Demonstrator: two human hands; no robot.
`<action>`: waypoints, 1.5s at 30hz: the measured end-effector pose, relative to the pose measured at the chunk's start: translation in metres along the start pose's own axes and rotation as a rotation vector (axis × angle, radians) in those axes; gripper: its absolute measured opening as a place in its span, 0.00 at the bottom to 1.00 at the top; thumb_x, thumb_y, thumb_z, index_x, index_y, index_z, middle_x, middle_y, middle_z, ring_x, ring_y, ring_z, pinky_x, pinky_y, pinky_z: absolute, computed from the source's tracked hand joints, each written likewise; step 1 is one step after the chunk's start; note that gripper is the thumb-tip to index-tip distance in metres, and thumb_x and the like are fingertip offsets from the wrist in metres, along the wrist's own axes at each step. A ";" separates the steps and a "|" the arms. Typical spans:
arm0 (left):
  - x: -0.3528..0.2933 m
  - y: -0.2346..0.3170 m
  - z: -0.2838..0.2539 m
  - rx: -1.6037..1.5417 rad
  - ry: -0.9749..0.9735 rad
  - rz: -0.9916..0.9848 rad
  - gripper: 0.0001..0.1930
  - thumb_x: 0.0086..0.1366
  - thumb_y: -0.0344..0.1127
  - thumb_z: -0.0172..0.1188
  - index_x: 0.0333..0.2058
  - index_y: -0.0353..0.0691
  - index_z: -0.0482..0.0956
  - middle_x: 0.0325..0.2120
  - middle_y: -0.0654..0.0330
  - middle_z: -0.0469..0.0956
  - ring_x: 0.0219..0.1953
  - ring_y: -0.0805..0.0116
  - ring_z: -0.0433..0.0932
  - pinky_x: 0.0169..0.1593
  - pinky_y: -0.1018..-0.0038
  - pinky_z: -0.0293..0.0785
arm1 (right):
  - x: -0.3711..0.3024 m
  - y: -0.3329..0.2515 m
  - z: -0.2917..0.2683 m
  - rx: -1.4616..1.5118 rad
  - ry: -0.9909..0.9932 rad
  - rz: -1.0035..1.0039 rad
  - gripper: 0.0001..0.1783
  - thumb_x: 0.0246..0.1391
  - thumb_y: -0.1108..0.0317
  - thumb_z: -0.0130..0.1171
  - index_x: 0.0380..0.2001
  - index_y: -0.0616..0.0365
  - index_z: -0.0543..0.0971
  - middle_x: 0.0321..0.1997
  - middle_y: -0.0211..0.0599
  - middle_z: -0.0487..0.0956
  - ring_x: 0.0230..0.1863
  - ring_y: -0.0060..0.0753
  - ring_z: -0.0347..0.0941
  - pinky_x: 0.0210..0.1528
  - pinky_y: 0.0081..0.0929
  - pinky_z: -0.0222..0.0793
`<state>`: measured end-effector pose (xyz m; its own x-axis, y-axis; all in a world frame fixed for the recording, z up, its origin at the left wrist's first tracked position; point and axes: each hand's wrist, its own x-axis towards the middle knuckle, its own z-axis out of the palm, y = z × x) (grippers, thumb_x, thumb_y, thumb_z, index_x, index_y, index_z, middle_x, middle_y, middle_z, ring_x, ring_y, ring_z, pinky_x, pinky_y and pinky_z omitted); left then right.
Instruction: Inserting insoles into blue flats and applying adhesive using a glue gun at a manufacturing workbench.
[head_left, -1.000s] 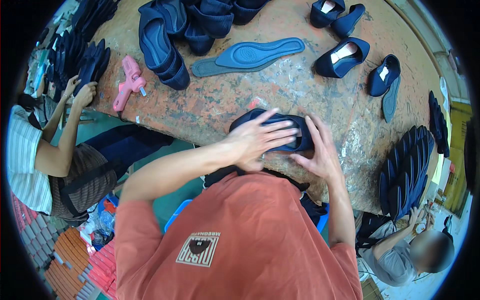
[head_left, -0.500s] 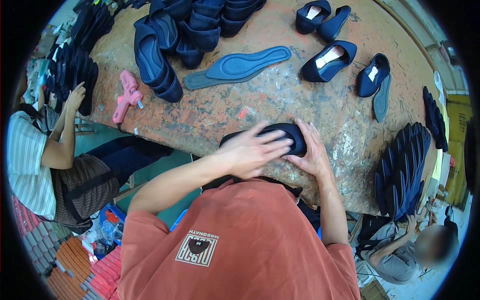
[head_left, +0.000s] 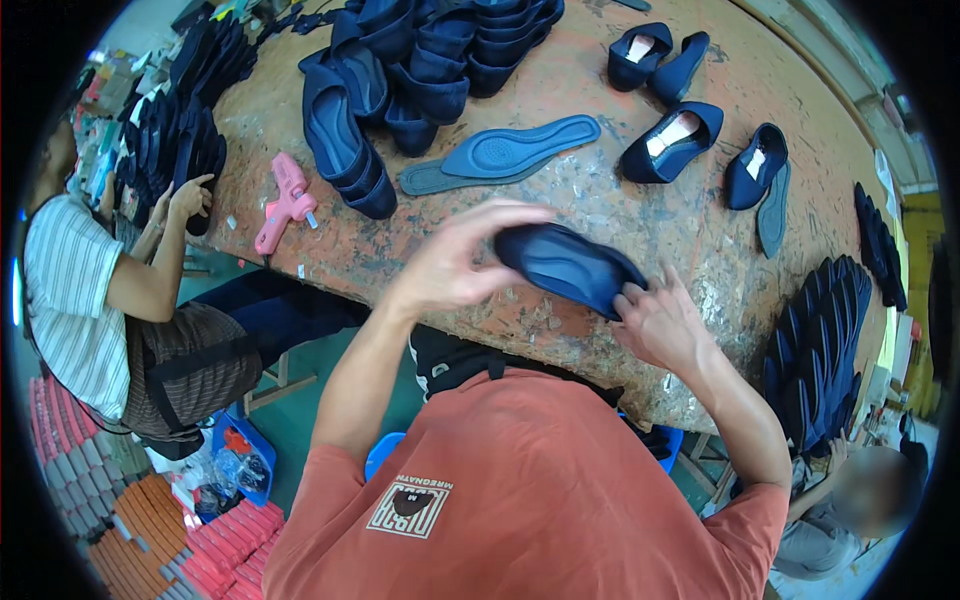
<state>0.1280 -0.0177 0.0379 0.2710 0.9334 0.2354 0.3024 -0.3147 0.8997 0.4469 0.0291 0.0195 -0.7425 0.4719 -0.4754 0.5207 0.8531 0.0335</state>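
A dark navy flat shoe (head_left: 568, 268) is held just above the near edge of the worktable, its insole facing up. My left hand (head_left: 455, 255) is cupped round its left end, fingers over the far side and thumb on the near side. At the right end, the curled fingers of my right hand (head_left: 665, 318) pinch the rim. Motion blurs the shoe and both hands a little. Just beyond them, a blue insole (head_left: 520, 146) lies across a grey-blue one (head_left: 425, 180) on the table.
A pink glue gun (head_left: 287, 205) lies to the left. Stacked navy shoes (head_left: 345, 135) fill the far middle; loose ones (head_left: 672, 143) sit far right, beside another insole (head_left: 773, 210). More shoes (head_left: 818, 345) line the right edge. Co-workers sit left (head_left: 75, 270) and right.
The shoe has been lifted and turned, so its right end now points toward me. My left hand has moved from the insole to the left end; my right hand now pinches the right end.
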 end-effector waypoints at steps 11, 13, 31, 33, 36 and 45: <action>-0.055 -0.102 0.013 -0.190 0.040 -0.202 0.29 0.47 0.18 0.58 0.51 0.41 0.71 0.68 0.49 0.72 0.75 0.52 0.64 0.76 0.53 0.54 | 0.136 -0.094 -0.004 0.318 0.362 -0.152 0.50 0.52 0.35 0.69 0.73 0.46 0.70 0.78 0.27 0.67 0.83 0.55 0.49 0.82 0.69 0.34; -0.056 -0.095 0.009 -0.221 0.040 -0.249 0.29 0.48 0.19 0.59 0.52 0.42 0.71 0.68 0.48 0.71 0.74 0.52 0.64 0.76 0.54 0.55 | 0.140 -0.093 -0.007 0.306 0.402 -0.128 0.47 0.50 0.37 0.71 0.70 0.47 0.74 0.75 0.28 0.71 0.82 0.53 0.52 0.82 0.69 0.34; -0.024 -0.032 -0.149 1.027 0.840 -0.069 0.12 0.69 0.34 0.68 0.43 0.36 0.76 0.60 0.37 0.75 0.59 0.38 0.78 0.53 0.52 0.79 | 0.204 0.042 -0.031 0.679 0.459 0.123 0.40 0.49 0.48 0.76 0.65 0.43 0.79 0.54 0.47 0.83 0.56 0.53 0.80 0.59 0.46 0.75; -0.019 -0.077 -0.163 1.099 0.625 -0.409 0.14 0.73 0.39 0.62 0.47 0.34 0.75 0.60 0.33 0.74 0.57 0.34 0.78 0.53 0.49 0.79 | 0.192 0.020 -0.039 0.706 0.439 0.201 0.39 0.49 0.47 0.76 0.65 0.43 0.79 0.60 0.49 0.81 0.60 0.53 0.78 0.62 0.49 0.73; 0.007 -0.081 -0.147 0.888 0.394 -0.930 0.21 0.75 0.43 0.57 0.59 0.37 0.73 0.67 0.36 0.69 0.65 0.36 0.73 0.62 0.42 0.72 | 0.180 0.010 -0.011 0.462 0.583 0.216 0.38 0.51 0.48 0.75 0.66 0.42 0.79 0.67 0.51 0.76 0.66 0.55 0.73 0.67 0.52 0.68; 0.023 -0.115 -0.051 0.513 0.272 -0.270 0.21 0.75 0.31 0.53 0.64 0.39 0.72 0.54 0.44 0.83 0.59 0.44 0.80 0.64 0.58 0.73 | 0.240 -0.003 -0.065 0.607 0.254 0.103 0.20 0.53 0.61 0.73 0.49 0.55 0.84 0.59 0.44 0.83 0.66 0.56 0.73 0.65 0.49 0.70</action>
<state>0.0526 0.0489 -0.0410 -0.0968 0.9807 0.1701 0.7446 -0.0421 0.6662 0.2401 0.1545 -0.0377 -0.7136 0.6456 -0.2719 0.6841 0.5587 -0.4689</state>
